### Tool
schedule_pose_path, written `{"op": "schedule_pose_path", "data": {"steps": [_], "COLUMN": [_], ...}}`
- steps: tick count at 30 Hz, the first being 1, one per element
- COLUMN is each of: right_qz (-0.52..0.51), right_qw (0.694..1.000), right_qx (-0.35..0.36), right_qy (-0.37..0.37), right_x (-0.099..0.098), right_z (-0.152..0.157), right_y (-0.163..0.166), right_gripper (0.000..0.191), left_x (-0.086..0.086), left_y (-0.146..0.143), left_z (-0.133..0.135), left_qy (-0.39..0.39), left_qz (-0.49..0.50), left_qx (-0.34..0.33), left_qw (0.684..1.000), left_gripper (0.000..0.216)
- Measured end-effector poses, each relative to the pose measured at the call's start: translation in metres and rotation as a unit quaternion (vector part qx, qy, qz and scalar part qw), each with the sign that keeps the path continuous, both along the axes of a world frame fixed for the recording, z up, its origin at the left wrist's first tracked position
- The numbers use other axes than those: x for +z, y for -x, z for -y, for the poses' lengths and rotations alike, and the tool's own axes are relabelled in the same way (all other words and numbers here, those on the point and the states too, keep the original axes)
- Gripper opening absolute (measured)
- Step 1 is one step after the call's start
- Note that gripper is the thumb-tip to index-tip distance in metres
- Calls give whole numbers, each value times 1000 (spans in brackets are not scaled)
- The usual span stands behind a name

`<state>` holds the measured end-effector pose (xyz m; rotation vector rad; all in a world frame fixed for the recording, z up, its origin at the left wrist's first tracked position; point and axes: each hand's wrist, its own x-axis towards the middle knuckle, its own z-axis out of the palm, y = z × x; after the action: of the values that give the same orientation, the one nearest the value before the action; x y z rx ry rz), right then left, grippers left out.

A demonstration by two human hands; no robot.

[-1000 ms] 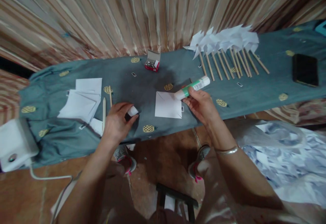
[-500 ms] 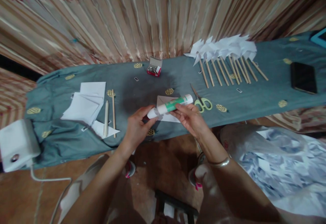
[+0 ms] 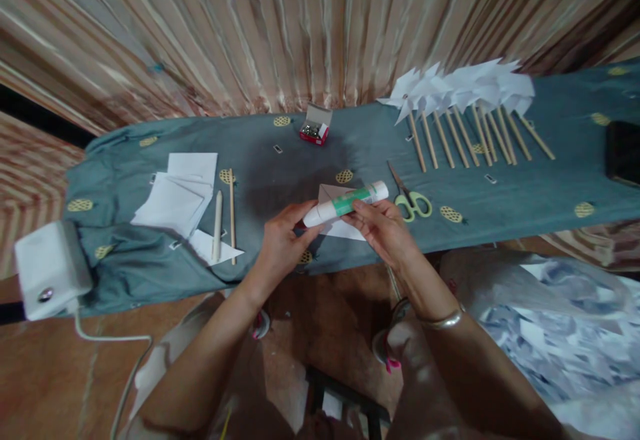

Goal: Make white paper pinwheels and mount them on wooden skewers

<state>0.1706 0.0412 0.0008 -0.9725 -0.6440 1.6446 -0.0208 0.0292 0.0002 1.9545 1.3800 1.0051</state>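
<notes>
My right hand (image 3: 385,228) is closed around the green and white tube of a glue stick (image 3: 357,201), held tilted over the cloth. At the tube's left end, my left hand (image 3: 286,237) pinches its white cap (image 3: 314,217), which now meets the tube; whether it is fully seated I cannot tell. Beneath the glue stick lies a creased white paper (image 3: 343,229), partly hidden by it and my hands. Just right of the glue stick, scissors with light green handles (image 3: 413,205) rest on the cloth.
Paper pinwheels (image 3: 460,90) on sticks lie at the back right. A small red box (image 3: 315,132) of metal pieces stands open. White sheets (image 3: 173,203), a white pen-like stick (image 3: 217,227) and a wooden stick (image 3: 232,217) are left. A phone (image 3: 623,153) lies right; a white device (image 3: 50,270) sits left.
My left hand has brought the cap against the tube's end, closing the small gap between them. The whole view has shifted, so the table's things appear farther right.
</notes>
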Motion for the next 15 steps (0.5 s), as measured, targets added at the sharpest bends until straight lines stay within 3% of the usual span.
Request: {"op": "schedule_pose_path", "data": {"steps": [15], "right_qz": [30], "right_qw": [1000], "right_qx": [3], "right_qy": [10], "right_x": [3], "right_z": [1], "right_y": [3], "right_gripper": [31], "left_x": [9], "left_y": [2], "left_z": [6], "left_qy": [-81], "left_qz": [-56], "left_qx": [-10], "left_qw": [995], "left_gripper": [33]}}
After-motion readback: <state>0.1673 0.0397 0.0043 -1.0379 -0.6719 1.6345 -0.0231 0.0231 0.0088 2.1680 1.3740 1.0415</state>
